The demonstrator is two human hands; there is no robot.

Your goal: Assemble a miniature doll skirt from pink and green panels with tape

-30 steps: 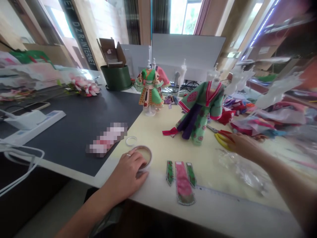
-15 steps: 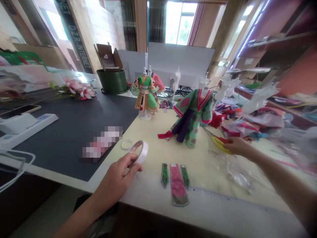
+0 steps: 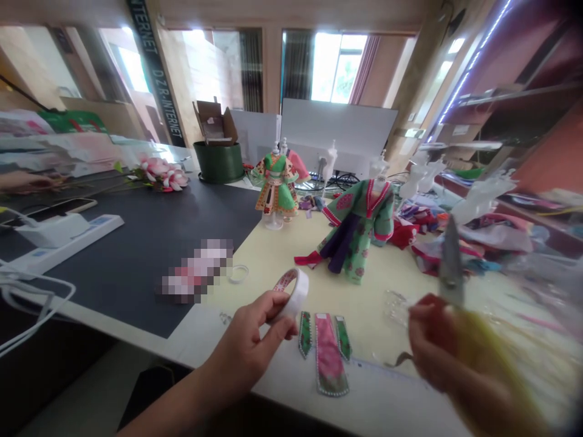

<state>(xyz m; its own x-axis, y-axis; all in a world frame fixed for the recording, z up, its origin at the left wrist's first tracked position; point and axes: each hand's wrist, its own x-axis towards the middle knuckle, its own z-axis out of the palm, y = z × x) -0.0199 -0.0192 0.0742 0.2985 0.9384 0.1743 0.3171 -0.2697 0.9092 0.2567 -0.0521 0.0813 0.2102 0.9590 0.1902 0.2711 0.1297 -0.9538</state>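
White tape roll, tilted, is up above the pale table in L hand, thumb & fingers pinched on its band. R hand, blurred, has fingers curled tight round the handles of scissors, blades pointing up. Nr the roll, 3 trimmed strips lie flat: 1 pink strip btwn 2 green strips. Thin white ring L of roll. Farther back: green robe on doll form; fabric scraps heaped R.
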